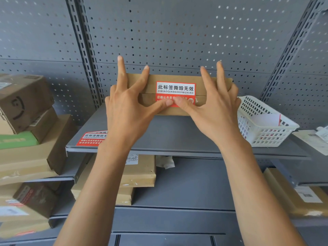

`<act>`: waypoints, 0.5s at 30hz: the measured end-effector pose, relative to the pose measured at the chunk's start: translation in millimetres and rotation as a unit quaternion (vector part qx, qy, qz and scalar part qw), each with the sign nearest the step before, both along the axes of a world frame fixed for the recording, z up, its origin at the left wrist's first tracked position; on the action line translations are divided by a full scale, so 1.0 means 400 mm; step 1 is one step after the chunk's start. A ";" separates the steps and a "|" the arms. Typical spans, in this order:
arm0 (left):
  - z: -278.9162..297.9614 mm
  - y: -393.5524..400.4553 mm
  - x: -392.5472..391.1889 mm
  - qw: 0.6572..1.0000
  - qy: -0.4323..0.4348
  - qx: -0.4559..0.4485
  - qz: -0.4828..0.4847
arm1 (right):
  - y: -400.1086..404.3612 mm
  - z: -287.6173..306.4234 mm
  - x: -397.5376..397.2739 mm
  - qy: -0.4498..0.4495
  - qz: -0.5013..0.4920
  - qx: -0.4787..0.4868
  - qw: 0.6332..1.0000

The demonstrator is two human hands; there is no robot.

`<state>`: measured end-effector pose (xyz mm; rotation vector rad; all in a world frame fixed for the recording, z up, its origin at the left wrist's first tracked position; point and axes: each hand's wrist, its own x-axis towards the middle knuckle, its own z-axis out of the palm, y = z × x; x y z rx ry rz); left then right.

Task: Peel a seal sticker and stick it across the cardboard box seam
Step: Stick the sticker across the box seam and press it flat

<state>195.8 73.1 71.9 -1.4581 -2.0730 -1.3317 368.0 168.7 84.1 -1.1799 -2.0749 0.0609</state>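
Note:
A flat brown cardboard box [152, 84] stands on the grey shelf, its front face toward me with a horizontal seam across the middle. A red and white seal sticker [175, 88] lies over that seam. My left hand [127, 105] holds the box's left end, fingers spread over the top, thumb pressing the sticker's lower red part. My right hand [214, 107] grips the right end the same way, its thumb meeting the left thumb on the sticker. A sheet of more seal stickers [91, 138] lies flat on the shelf at the front left.
A white plastic basket [262, 121] with papers sits on the shelf [177, 135] to the right. Stacked cardboard parcels [30, 121] fill the left side and lower shelves. A grey pegboard wall stands right behind the box.

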 end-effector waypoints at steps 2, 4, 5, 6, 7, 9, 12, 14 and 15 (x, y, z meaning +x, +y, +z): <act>-0.003 -0.002 -0.004 1.000 0.011 -0.006 -0.006 | -0.001 -0.001 0.007 -0.005 0.004 0.000 1.000; -0.007 -0.004 -0.011 1.000 0.012 -0.011 -0.017 | 0.001 -0.002 0.013 -0.011 0.011 -0.005 1.000; -0.009 -0.006 -0.013 1.000 0.012 -0.013 -0.025 | 0.002 -0.002 0.015 -0.015 0.015 -0.008 1.000; -0.009 -0.008 -0.016 0.999 0.013 -0.015 -0.032 | 0.003 -0.002 0.018 -0.018 0.019 -0.010 1.000; -0.009 -0.010 -0.018 0.999 0.015 -0.018 -0.039 | 0.005 -0.002 0.021 -0.021 0.024 -0.011 0.999; -0.009 -0.015 -0.022 0.998 0.019 -0.024 -0.048 | 0.011 0.001 0.029 -0.024 0.038 -0.016 0.999; -0.010 -0.019 -0.027 0.998 0.018 -0.026 -0.058 | 0.018 0.006 0.041 -0.033 0.055 -0.019 0.998; -0.010 -0.021 -0.029 0.998 0.016 -0.028 -0.059 | 0.018 0.009 0.045 -0.039 0.063 -0.016 0.997; -0.009 -0.022 -0.030 0.998 0.016 -0.030 -0.059 | 0.017 0.010 0.046 -0.041 0.066 -0.015 0.997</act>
